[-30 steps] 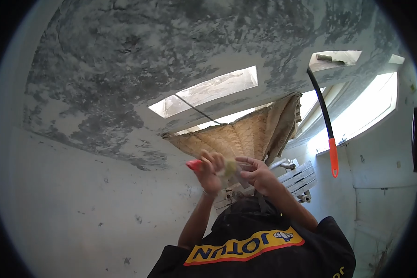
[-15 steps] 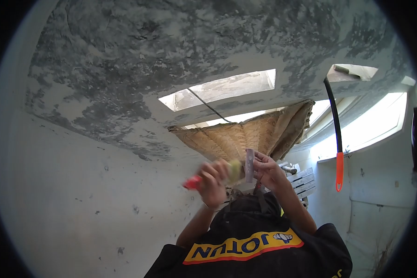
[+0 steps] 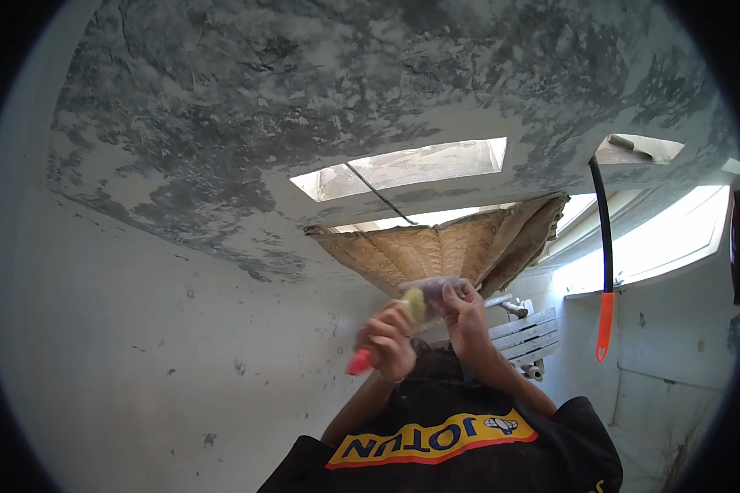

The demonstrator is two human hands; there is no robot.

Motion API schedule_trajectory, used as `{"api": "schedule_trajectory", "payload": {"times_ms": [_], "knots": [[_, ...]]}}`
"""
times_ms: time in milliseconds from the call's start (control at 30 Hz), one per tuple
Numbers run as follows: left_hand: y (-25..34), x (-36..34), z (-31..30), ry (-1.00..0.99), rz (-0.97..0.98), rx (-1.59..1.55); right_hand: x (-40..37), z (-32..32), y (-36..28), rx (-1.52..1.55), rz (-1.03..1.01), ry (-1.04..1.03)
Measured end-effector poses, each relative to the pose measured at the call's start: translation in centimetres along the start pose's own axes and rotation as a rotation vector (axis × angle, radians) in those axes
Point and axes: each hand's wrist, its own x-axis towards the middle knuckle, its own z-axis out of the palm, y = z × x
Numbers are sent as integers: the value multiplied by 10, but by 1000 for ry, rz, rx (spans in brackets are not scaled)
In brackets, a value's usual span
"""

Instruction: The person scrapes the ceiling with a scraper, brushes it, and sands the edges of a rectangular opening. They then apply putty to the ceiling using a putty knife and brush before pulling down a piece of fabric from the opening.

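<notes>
My left hand (image 3: 384, 341) is closed around a brush-like tool, with its red handle end (image 3: 359, 361) below the fist and its pale yellow head (image 3: 414, 304) above. That head overlaps one end of a narrow greyish piece (image 3: 427, 286), which lies roughly crosswise. Thumb and fingers of my right hand (image 3: 466, 311) pinch the greyish piece at its other end. The two hands are close together in front of my black shirt (image 3: 362, 427). Motion blurs the tool and the greyish piece, and I cannot tell exactly what kind the piece is.
A brown, creased sheet (image 3: 436, 246) spreads beyond my hands. Slatted boards (image 3: 522, 337) stand right of them. Farther right is a black rod (image 3: 602, 222) with an orange handle (image 3: 605, 324). A patchy grey surface (image 3: 222, 107) with bright openings fills the top; a spotted white wall (image 3: 164, 329) stands left.
The greyish piece has turned from upright to nearly crosswise. My left hand has shifted slightly right and down, bringing the yellow head against it in view. The surroundings sit slightly lower.
</notes>
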Motion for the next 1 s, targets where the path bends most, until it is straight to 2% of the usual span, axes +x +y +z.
{"api": "schedule_trajectory", "payload": {"times_ms": [33, 133, 167, 200, 267, 300, 333, 367, 400, 467, 500, 600, 633, 700, 733, 800, 833, 867, 900, 933, 1000], "knots": [[-2, -1, 2, -62, -35, -37, 0, 3, 2, 30, 46, -49], [-21, 26, -8, 87, 143, 617, -8, 17, -23, 117, 32, 9], [-30, 31, -40, 213, -45, 597, -7, 19, -31, 114, 29, 3], [-25, 37, -50, 214, -38, 593, -5, 20, -40, 128, -14, -7], [-13, 34, -63, 292, -484, 305, -2, 13, -44, 144, -54, -16], [-10, 28, -58, 237, -646, 137, 1, 7, -41, -79, -68, -140], [-7, 23, -49, 240, -640, 137, 4, 8, -41, -303, -81, -265], [-5, 20, -38, 153, -811, 116, 3, 15, -42, -364, -83, -376], [-4, 16, -31, 58, -980, 93, 6, 19, -43, -365, -88, -380], [-15, -7, -41, -10, -931, 112, 12, 26, -45, -989, -370, -498], [-16, -8, -37, -66, -888, 132, 11, 30, -44, -992, -375, -493], [-13, -6, -23, -61, -900, 301, 12, 44, -42, -755, -331, -191], [-10, -2, -19, -59, -893, 302, 14, 44, -42, -756, -334, -197], [-7, 6, -15, -287, -882, 572, 19, 41, -44, -613, -329, -284], [-10, 3, -18, -282, -877, 570, 21, 40, -45, -566, -327, -315], [-16, -4, -22, -251, -811, 537, 23, 34, -49, -987, -312, -670], [-14, -4, -22, -258, -811, 534, 23, 32, -48, -989, -164, -582], [-10, -1, -23, -306, -943, 527, 24, 30, -48, -990, -171, -572], [-7, 3, -23, -360, -1076, 519, 26, 30, -48, -987, -270, -553], [-10, 0, -28, -378, -1077, 511, 26, 31, -50, -986, -368, -530], [-16, -7, -34, -423, -1122, 568, 18, 40, -68, -1011, -336, -499]]}}
